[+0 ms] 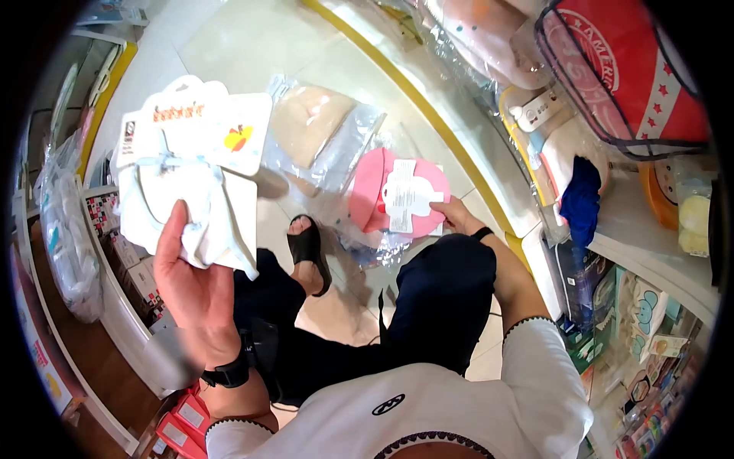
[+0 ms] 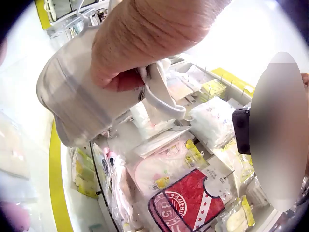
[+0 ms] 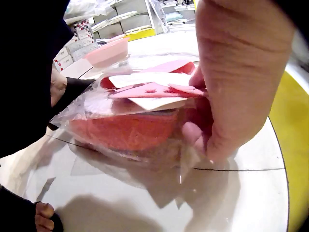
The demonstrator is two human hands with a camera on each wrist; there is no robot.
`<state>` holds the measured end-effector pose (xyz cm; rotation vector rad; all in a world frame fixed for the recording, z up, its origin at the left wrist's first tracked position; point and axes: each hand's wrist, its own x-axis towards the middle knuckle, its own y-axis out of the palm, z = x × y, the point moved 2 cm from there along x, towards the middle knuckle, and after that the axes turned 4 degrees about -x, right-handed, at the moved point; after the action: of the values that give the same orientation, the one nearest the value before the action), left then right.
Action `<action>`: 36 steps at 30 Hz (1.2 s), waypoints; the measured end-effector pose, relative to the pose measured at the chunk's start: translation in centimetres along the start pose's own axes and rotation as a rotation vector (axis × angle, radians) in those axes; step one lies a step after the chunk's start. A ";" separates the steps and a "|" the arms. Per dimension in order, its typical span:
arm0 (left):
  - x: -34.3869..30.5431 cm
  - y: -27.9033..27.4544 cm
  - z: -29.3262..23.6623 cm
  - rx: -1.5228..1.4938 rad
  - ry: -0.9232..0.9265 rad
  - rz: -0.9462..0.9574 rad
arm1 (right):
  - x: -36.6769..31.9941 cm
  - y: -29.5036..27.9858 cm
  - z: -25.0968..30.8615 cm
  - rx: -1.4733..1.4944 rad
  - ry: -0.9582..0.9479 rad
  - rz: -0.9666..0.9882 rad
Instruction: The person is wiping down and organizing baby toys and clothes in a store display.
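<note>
In the head view my left hand (image 1: 199, 298) holds up a white cloth piece with pale blue trim and ties, likely a bib (image 1: 141, 203), fixed to a white card (image 1: 176, 107) with orange lettering. The left wrist view shows my fingers curled over the white cloth (image 2: 72, 92). Low on the right, my right hand (image 1: 459, 217) pinches the edge of a flat pink piece (image 1: 371, 183) with a white label (image 1: 409, 195). Beneath it, clear plastic packaging with a reddish piece (image 3: 125, 130) lies close to my fingers in the right wrist view.
A clear bag with a beige piece (image 1: 310, 126) lies on the tiled floor ahead of my sandalled foot (image 1: 307, 256). Shelves with packaged goods stand on both sides. A red bib (image 1: 627, 69) is on the right shelf, above a dark blue cloth (image 1: 582, 200).
</note>
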<state>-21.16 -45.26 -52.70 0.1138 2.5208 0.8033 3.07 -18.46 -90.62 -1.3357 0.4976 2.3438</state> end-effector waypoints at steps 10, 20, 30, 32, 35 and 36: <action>-0.2 0.1 1.0 0.008 -0.078 0.062 | -1.8 2.2 2.6 0.269 -0.290 0.160; 0.6 1.5 1.2 0.050 -0.030 0.123 | -9.8 1.3 11.8 -0.442 -0.379 0.020; 1.1 3.0 0.6 -0.032 -0.033 0.149 | -23.7 4.7 25.3 -0.570 -0.615 -0.009; 1.3 3.3 0.8 -0.034 -0.032 0.175 | -24.9 3.3 28.4 -0.292 -0.830 -0.078; 1.1 3.7 1.3 -0.021 -0.022 0.193 | -25.6 0.9 32.3 0.078 -0.963 -0.016; 0.7 4.1 1.3 -0.023 -0.022 0.197 | -24.0 -0.7 33.0 0.193 -0.972 0.004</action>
<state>-21.41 -41.00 -51.63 0.3655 2.5059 0.9009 -9.40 -5.66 -53.98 -0.0277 0.3786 2.5048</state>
